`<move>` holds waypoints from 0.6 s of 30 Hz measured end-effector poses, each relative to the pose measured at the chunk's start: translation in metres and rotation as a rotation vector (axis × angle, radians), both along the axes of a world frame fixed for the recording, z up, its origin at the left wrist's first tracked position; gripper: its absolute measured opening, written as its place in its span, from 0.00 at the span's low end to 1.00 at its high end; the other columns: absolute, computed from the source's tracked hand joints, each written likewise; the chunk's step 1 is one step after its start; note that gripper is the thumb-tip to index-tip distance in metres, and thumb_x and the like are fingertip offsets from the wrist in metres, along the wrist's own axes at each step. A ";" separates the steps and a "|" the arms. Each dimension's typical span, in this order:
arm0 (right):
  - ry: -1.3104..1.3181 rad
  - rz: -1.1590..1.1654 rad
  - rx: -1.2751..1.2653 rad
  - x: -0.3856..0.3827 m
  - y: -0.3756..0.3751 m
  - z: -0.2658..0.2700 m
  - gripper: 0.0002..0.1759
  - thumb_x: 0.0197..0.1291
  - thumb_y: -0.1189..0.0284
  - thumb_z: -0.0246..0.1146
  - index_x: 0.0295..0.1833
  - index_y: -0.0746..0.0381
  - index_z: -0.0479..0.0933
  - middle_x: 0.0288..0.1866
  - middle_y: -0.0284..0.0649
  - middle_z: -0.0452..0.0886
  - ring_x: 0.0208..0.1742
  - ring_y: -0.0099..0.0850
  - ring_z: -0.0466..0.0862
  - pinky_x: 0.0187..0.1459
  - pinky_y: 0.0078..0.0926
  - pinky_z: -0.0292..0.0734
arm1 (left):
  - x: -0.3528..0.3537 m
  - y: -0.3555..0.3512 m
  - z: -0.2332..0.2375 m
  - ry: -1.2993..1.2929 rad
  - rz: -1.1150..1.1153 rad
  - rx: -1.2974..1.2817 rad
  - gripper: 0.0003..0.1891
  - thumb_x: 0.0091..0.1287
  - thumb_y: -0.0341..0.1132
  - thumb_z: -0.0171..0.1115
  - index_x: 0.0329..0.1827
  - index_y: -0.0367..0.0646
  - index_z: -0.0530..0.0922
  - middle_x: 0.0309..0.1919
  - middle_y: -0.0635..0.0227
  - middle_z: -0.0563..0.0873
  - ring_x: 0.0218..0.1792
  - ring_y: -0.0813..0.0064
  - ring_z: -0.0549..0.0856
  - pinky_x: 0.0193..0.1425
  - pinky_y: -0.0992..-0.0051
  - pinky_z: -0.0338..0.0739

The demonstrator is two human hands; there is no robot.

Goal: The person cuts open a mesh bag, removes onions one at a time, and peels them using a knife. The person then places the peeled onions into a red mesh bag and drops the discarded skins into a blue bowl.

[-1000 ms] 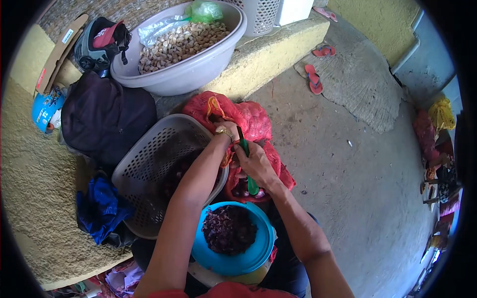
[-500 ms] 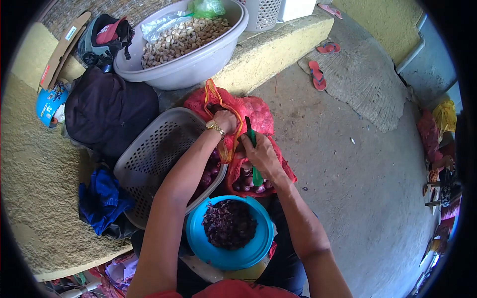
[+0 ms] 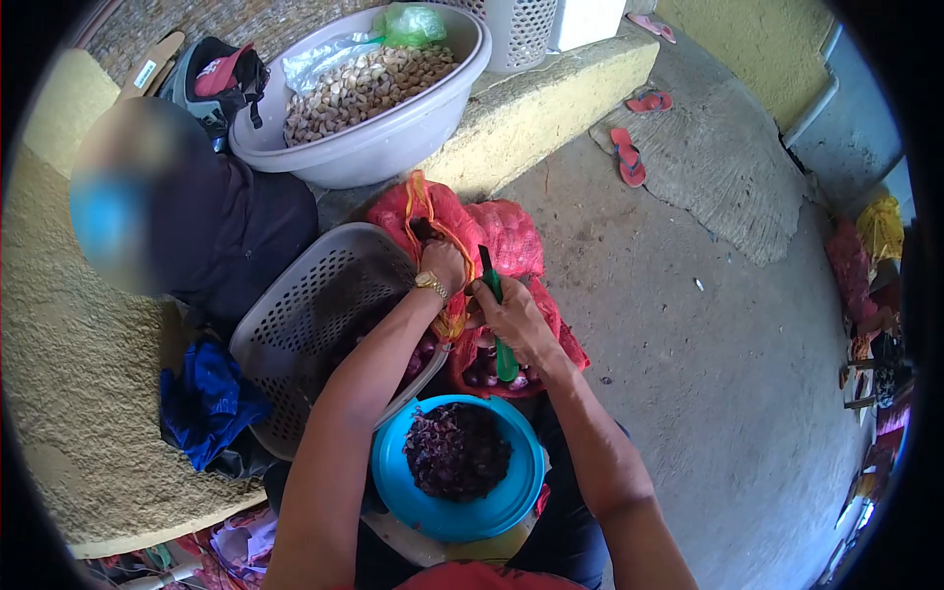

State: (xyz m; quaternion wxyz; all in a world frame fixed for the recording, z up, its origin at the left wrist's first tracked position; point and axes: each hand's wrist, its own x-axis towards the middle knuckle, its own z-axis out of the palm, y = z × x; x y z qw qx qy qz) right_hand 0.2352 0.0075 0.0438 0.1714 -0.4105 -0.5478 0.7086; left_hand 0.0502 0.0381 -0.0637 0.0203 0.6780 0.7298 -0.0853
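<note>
My left hand point(image 3: 444, 264), with a gold watch at its wrist, reaches into the mouth of a red mesh sack point(image 3: 393, 205); its fingers are hidden there. Closed round a green-handled knife point(image 3: 505, 362), my right hand point(image 3: 513, 317) is just beside the sack's yellow-edged opening. The dark blade points up and away from me. Below the right hand, another red mesh sack point(image 3: 570, 346) lies open with purple onions point(image 3: 484, 372) showing. A grey perforated basket point(image 3: 285, 285) under my left forearm holds more purple onions. In front of me, a blue basin point(image 3: 531, 482) contains dark purple peelings point(image 3: 454, 452).
A large grey tub point(image 3: 393, 138) of garlic cloves stands behind the sacks, against a yellow concrete step point(image 3: 551, 118). Dark bags point(image 3: 256, 226) and a blue cloth point(image 3: 208, 403) lie to the left. Red flip-flops point(image 3: 629, 157) are on the concrete floor at right.
The view has shifted slightly, so most things sit a little lower. My left hand stays at the sack's mouth and my right hand keeps hold of the knife.
</note>
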 end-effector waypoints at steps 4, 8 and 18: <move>0.009 -0.002 -0.031 0.000 0.000 0.002 0.16 0.72 0.64 0.55 0.52 0.66 0.74 0.38 0.38 0.81 0.33 0.24 0.85 0.25 0.21 0.84 | -0.011 0.020 0.004 -0.132 0.083 -0.114 0.17 0.59 0.42 0.58 0.45 0.42 0.84 0.49 0.51 0.86 0.51 0.57 0.85 0.56 0.59 0.79; 0.041 0.023 -0.032 0.003 0.005 -0.001 0.17 0.72 0.63 0.55 0.53 0.67 0.73 0.38 0.39 0.80 0.33 0.25 0.85 0.25 0.22 0.83 | -0.040 0.023 -0.006 -0.289 0.202 0.085 0.18 0.67 0.43 0.49 0.49 0.44 0.84 0.49 0.51 0.86 0.50 0.53 0.86 0.51 0.56 0.81; 0.011 0.016 -0.016 0.020 0.010 0.004 0.17 0.72 0.64 0.55 0.49 0.69 0.74 0.38 0.42 0.80 0.34 0.27 0.84 0.26 0.24 0.84 | 0.036 -0.115 0.203 -0.401 0.266 0.493 0.16 0.50 0.29 0.69 0.44 0.43 0.80 0.50 0.53 0.74 0.46 0.49 0.83 0.52 0.55 0.77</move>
